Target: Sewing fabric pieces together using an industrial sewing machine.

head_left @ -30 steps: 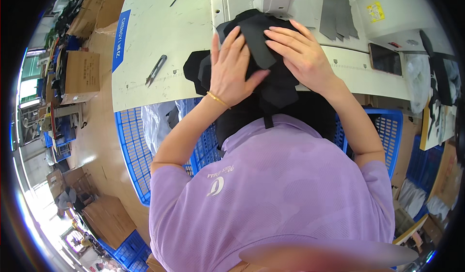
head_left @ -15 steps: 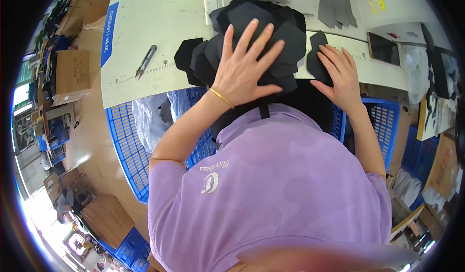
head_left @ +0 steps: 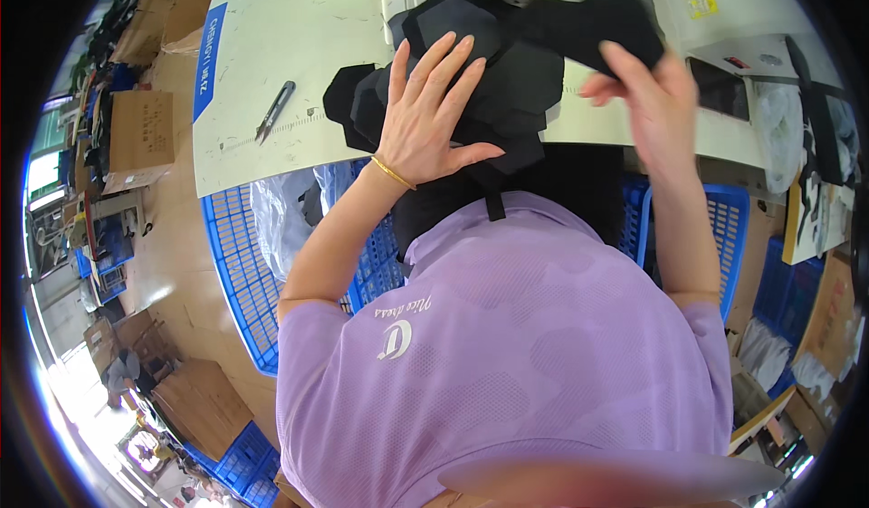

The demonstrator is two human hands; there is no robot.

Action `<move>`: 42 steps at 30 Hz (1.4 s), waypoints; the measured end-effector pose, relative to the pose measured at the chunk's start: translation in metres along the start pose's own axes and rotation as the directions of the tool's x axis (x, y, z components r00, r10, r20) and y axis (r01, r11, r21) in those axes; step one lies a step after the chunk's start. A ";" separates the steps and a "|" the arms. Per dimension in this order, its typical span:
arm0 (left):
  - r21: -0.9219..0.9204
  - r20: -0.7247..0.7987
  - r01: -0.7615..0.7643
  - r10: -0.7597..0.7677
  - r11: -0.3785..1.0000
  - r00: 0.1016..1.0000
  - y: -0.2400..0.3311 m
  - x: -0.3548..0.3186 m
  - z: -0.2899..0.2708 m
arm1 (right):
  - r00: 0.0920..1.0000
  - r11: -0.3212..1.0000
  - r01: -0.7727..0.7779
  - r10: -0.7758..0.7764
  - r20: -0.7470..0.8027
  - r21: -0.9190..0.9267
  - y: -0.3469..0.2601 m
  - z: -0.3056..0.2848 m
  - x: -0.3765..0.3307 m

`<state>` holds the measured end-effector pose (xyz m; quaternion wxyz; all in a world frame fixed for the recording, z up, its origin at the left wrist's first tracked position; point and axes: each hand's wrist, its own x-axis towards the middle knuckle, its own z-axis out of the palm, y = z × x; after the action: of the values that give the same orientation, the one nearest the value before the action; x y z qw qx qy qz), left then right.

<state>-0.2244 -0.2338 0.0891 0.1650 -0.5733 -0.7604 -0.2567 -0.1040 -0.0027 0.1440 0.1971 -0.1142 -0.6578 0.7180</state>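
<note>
Dark pieces (head_left: 518, 83) lie beneath the spread left hand (head_left: 422, 114) at the bench's front edge (head_left: 262, 177) — right hand (head_left: 659, 105) gripping another piece (head_left: 597, 28).

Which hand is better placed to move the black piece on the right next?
Likely the right hand: it holds that black piece, while the left hand lies spread on the dark pile.

Bright light is glaring at the left rim. Fisheye distortion is bending outer edges. The right hand (head_left: 661, 110) is showing blur.
</note>
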 end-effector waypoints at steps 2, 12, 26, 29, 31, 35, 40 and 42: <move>0.050 -0.090 0.009 -0.005 0.999 0.996 -0.008 -0.009 -0.006 | 0.986 0.988 -0.065 0.042 0.164 0.138 0.013 0.028 0.017; 0.322 -0.233 0.734 -0.702 0.597 0.673 -0.124 -0.098 -0.076 | 0.966 0.926 0.237 -0.257 -0.028 -0.295 0.038 0.021 0.009; 0.167 -0.244 0.273 -0.228 0.948 0.942 -0.080 -0.027 -0.101 | 0.976 0.984 0.112 -0.082 0.202 -0.141 0.016 0.040 -0.035; 0.174 -0.129 -0.248 0.272 0.953 0.954 -0.002 0.008 -0.085 | 0.787 0.857 -0.499 0.386 0.481 0.129 0.022 0.052 -0.035; 0.163 -0.370 -0.487 0.511 0.858 0.776 0.024 0.004 -0.035 | 0.559 0.489 -0.813 0.504 0.659 0.316 0.022 0.063 -0.040; -0.003 -0.186 -0.541 0.531 0.841 0.827 0.047 0.019 -0.039 | 0.615 0.551 -0.773 0.527 0.587 0.315 0.032 0.052 -0.047; 0.134 -0.195 0.169 -0.141 0.976 0.971 0.012 0.016 -0.044 | 0.780 0.801 -0.562 0.431 0.453 0.206 0.023 0.022 -0.048; 0.131 -0.161 0.493 -0.472 0.860 0.867 -0.028 -0.005 -0.033 | 0.867 0.898 -0.415 0.342 0.362 0.147 0.019 0.011 -0.046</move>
<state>-0.2515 -0.2626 0.1080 0.1893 -0.3315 -0.8869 -0.2600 -0.0696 -0.0336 0.1221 -0.0487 -0.0984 -0.5620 0.8198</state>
